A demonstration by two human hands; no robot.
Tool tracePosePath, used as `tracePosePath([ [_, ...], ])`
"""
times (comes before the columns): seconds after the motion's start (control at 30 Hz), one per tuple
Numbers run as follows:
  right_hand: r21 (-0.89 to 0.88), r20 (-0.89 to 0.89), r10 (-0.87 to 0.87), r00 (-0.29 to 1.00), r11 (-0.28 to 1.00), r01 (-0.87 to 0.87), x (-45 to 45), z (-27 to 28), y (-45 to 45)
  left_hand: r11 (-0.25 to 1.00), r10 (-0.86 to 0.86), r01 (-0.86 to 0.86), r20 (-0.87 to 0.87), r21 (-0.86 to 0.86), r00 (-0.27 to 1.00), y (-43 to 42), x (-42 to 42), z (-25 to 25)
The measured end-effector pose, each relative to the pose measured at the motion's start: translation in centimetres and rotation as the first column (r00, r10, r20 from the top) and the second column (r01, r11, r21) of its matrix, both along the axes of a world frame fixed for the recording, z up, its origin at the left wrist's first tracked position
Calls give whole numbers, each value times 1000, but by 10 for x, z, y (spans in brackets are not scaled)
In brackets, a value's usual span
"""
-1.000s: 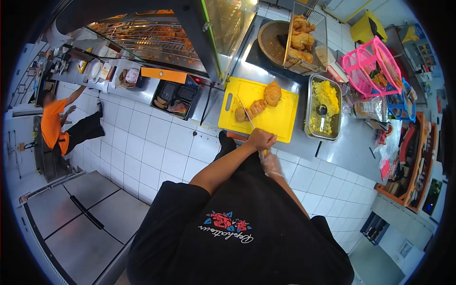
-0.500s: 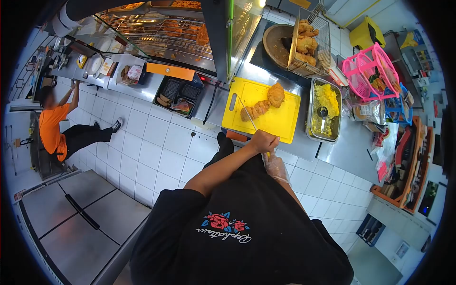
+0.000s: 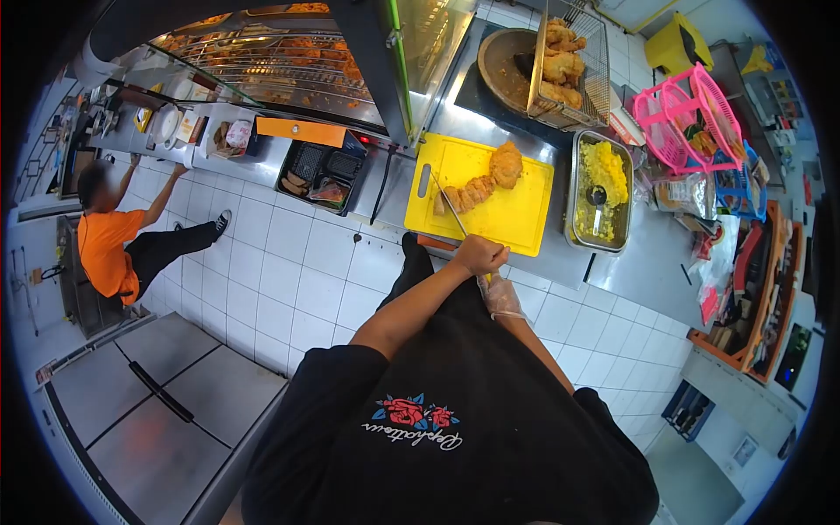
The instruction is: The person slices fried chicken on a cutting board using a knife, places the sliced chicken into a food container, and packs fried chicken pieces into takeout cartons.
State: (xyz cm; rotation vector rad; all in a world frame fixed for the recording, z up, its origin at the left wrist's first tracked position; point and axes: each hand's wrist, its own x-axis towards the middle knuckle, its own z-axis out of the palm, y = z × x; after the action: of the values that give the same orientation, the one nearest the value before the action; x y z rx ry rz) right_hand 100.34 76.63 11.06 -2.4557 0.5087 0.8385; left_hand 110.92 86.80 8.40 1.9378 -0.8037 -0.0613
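My left hand (image 3: 481, 255), bare, is closed round the handle end of a knife (image 3: 450, 206). The blade points away over a yellow cutting board (image 3: 521, 219). It lies across the left end of a row of sliced fried chicken (image 3: 472, 193), with a small piece (image 3: 439, 205) on its left side. A whole fried piece (image 3: 506, 165) touches the row's right end. My right hand (image 3: 501, 297), in a clear glove, is just below the left hand, beside a small yellow part that I cannot make out. Its fingertips are hidden.
Right of the board is a metal tray (image 3: 570, 197) of yellow food. Behind stand a round bowl (image 3: 499, 66) and a wire basket (image 3: 600, 87) with fried chicken. Left are a black container (image 3: 282, 179) and a person in orange (image 3: 109, 254). Pink baskets (image 3: 669, 109) stand far right.
The left end piece of chicken now shows apart from the row, with the blade between. My hands stay close together. The person in orange has shifted, hands now apart at the counter edge. The view moved slightly.
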Motion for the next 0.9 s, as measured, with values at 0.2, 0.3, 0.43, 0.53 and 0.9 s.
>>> tracePosePath([
  [0.2,294,161,-67,985,956,17,5,9,-21,977,46,-119,-371,-176,928,-12,11,9],
  [0.3,225,121,-66,990,974,38,8,51,-44,891,-108,-119,-457,-439,883,9,7,39],
  [0.43,63,151,-237,960,971,230,11,95,-63,915,-134,-96,-521,-391,843,72,-17,58],
  [0.53,-34,314,-314,896,940,341,20,61,-70,949,7,-241,-750,-203,662,120,-37,34],
  [0.9,-288,649,130,750,954,84,88,34,-21,726,159,-667,-903,-167,399,229,-76,-17],
])
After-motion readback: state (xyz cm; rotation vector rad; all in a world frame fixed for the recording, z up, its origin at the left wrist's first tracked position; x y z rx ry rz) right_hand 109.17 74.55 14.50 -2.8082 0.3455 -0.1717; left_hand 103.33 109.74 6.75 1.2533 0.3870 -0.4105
